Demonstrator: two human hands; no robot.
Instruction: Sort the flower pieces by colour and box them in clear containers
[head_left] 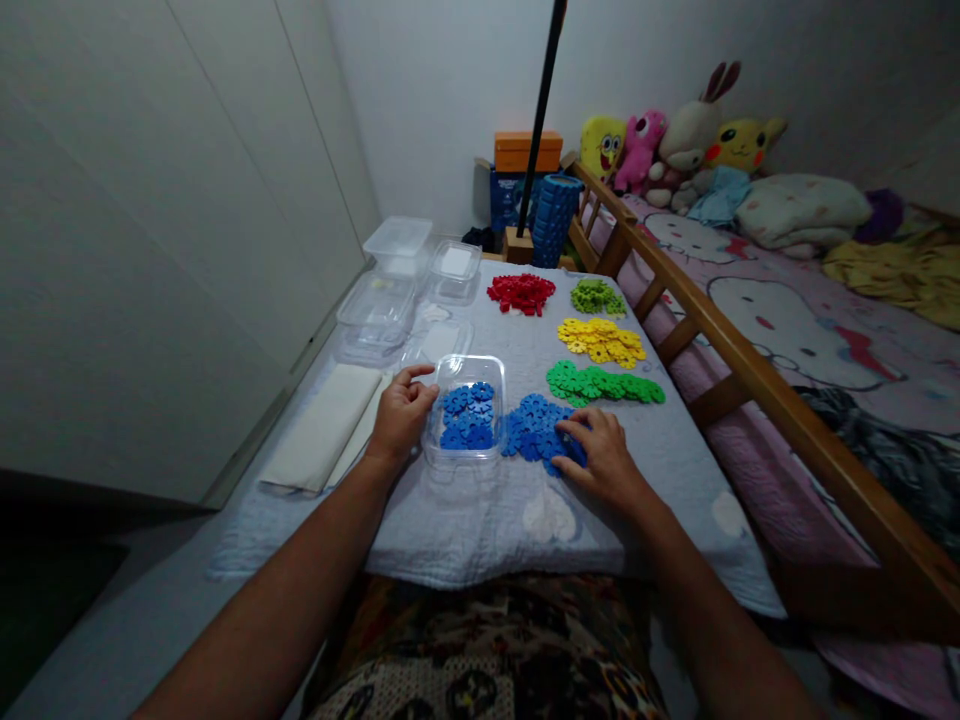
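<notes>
A clear plastic container [501,375] stands at the middle of the table with several blue snowflake-shaped building discs [469,432] inside. My left hand [401,410] is closed on its left side, thumb and forefinger at the rim. Just right of the container lies a loose pile of blue discs [529,425]. At the right edge of this pile, my right hand [600,450] pinches blue discs between thumb and fingers; how many is hidden. Green discs [600,383] lie in an overlapping row beyond that hand, with yellow discs [600,340] behind them.
Farther back lie red pieces [521,292] and light green pieces [596,297]. Clear containers and lids [379,300] stand at the back left, a folded beige cloth [326,425] nearer. A wooden bed rail [705,330] borders the table's right side. A black pole [541,110] rises behind.
</notes>
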